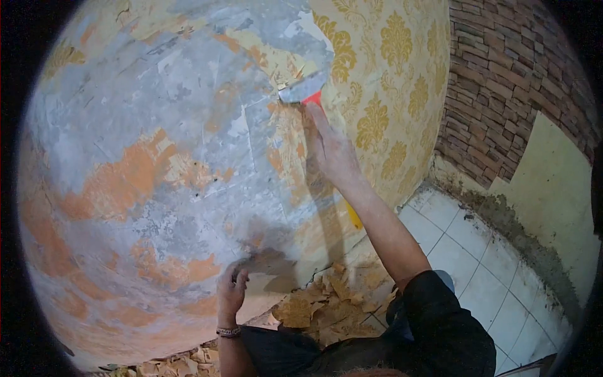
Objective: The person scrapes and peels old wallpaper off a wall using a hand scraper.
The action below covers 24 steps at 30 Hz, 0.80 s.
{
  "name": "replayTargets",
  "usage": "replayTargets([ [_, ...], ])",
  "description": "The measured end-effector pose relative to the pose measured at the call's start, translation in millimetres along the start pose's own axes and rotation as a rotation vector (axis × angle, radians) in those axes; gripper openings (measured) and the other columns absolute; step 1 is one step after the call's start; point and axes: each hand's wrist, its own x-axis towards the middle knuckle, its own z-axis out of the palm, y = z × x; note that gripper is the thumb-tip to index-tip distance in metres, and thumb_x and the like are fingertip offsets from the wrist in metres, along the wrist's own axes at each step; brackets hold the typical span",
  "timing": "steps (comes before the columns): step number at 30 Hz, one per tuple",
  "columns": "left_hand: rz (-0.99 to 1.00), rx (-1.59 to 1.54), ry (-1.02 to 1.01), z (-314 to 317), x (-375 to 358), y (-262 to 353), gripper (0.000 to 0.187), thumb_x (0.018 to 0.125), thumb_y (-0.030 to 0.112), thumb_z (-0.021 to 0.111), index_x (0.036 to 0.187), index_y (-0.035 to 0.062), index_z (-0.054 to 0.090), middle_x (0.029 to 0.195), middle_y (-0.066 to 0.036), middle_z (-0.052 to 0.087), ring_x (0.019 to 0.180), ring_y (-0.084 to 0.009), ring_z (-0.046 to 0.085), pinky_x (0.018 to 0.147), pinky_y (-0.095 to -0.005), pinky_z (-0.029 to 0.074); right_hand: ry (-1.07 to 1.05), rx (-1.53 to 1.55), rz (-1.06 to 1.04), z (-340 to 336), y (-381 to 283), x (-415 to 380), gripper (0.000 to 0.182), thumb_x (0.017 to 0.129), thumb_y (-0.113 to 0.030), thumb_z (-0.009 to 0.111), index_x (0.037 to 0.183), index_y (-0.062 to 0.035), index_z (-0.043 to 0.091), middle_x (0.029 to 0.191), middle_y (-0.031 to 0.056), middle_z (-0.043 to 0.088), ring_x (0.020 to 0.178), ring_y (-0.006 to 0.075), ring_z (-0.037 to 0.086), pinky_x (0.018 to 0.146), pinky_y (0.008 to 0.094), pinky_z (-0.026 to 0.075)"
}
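My right hand [336, 151] is stretched up against the wall, closed around the handle of a scraper [303, 89] with a wide metal blade and a red part near the blade. The blade lies against the wall at a ragged edge of pale yellow paper. To its right, patterned wallpaper [396, 38] with gold motifs still covers the wall. Grey and orange patches show on the stripped wall [182, 100] to the left. Low down, my left hand [232, 292] is held close to the wall with its fingers loosely bent and apart, nothing visible in it.
Torn wallpaper scraps [326, 301] are heaped on the floor along the wall's foot. White floor tiles [465, 257] run off to the right, below a wall with brick-pattern covering [496, 81]. A small yellow object [355, 217] shows partly behind my right forearm.
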Motion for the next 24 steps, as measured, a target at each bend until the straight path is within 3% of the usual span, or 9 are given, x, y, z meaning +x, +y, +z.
replayTargets([
  [1, 0.042, 0.028, 0.03, 8.3, -1.7, -22.8, 0.027, 0.089, 0.016, 0.061, 0.112, 0.003, 0.063, 0.068, -0.012, 0.064, 0.063, -0.0201, 0.063, 0.061, -0.0323, 0.049, -0.02, -0.041, -0.006, 1.9, 3.6, -9.3, 0.059, 0.089, -0.006, 0.046, 0.145, -0.0134, 0.032, 0.1, 0.0319, 0.059, 0.088, 0.0475, 0.059, 0.074, 0.0519, 0.048],
  [2, 0.043, 0.022, 0.029, 7.9, -4.0, -20.5, 0.027, 0.089, 0.016, 0.061, 0.112, 0.003, 0.063, 0.068, -0.012, 0.064, 0.063, -0.0201, 0.063, 0.061, -0.0323, 0.049, -0.04, -0.08, -0.013, 0.2, -1.4, -12.0, 0.057, 0.089, -0.006, 0.046, 0.145, -0.0124, 0.033, 0.098, 0.032, 0.059, 0.087, 0.0475, 0.059, 0.073, 0.0521, 0.048],
  [5, 0.126, 0.301, -0.065, 12.5, -6.3, -6.9, 0.024, 0.085, 0.018, 0.066, 0.105, 0.0046, 0.066, 0.068, -0.016, 0.064, 0.065, -0.0312, 0.063, 0.061, -0.0406, 0.049, -0.066, -0.068, 0.064, -6.6, -7.7, 10.1, 0.057, 0.089, -0.005, 0.046, 0.144, -0.0121, 0.034, 0.097, 0.0319, 0.06, 0.086, 0.0478, 0.059, 0.074, 0.0517, 0.048],
  [12, 0.092, 0.261, -0.065, 15.5, -8.0, -7.3, 0.024, 0.085, 0.019, 0.066, 0.103, 0.0048, 0.065, 0.067, -0.015, 0.062, 0.063, -0.0319, 0.062, 0.06, -0.0401, 0.048, 0.057, -0.097, -0.11, -2.7, -5.6, 0.7, 0.058, 0.089, -0.005, 0.046, 0.145, -0.0131, 0.034, 0.106, 0.0302, 0.06, 0.092, 0.0471, 0.06, 0.078, 0.0499, 0.049],
  [17, 0.138, 0.206, -0.064, 20.6, -9.2, 2.3, 0.025, 0.085, 0.019, 0.066, 0.104, 0.0032, 0.066, 0.068, -0.016, 0.063, 0.063, -0.0309, 0.062, 0.06, -0.0399, 0.048, -0.039, -0.039, 0.003, -6.9, -7.8, 3.8, 0.056, 0.091, -0.007, 0.045, 0.145, -0.0132, 0.033, 0.109, 0.0297, 0.06, 0.097, 0.0473, 0.059, 0.081, 0.0502, 0.048],
  [21, 0.075, 0.247, -0.073, 16.6, -9.6, -10.6, 0.024, 0.085, 0.02, 0.067, 0.103, 0.0039, 0.066, 0.068, -0.016, 0.063, 0.063, -0.0315, 0.062, 0.059, -0.04, 0.048, 0.034, -0.098, -0.094, -2.4, -12.4, -7.0, 0.057, 0.091, -0.007, 0.046, 0.146, -0.0138, 0.032, 0.107, 0.0304, 0.06, 0.096, 0.0473, 0.059, 0.081, 0.0497, 0.048],
  [24, 0.097, 0.275, -0.085, 13.1, -11.4, -12.1, 0.024, 0.085, 0.02, 0.067, 0.103, 0.0042, 0.066, 0.068, -0.016, 0.063, 0.062, -0.0318, 0.062, 0.058, -0.04, 0.048, -0.066, -0.02, 0.058, -4.6, -19.4, 4.0, 0.057, 0.091, -0.006, 0.047, 0.145, -0.0143, 0.032, 0.107, 0.0311, 0.059, 0.097, 0.0471, 0.059, 0.08, 0.049, 0.049],
])
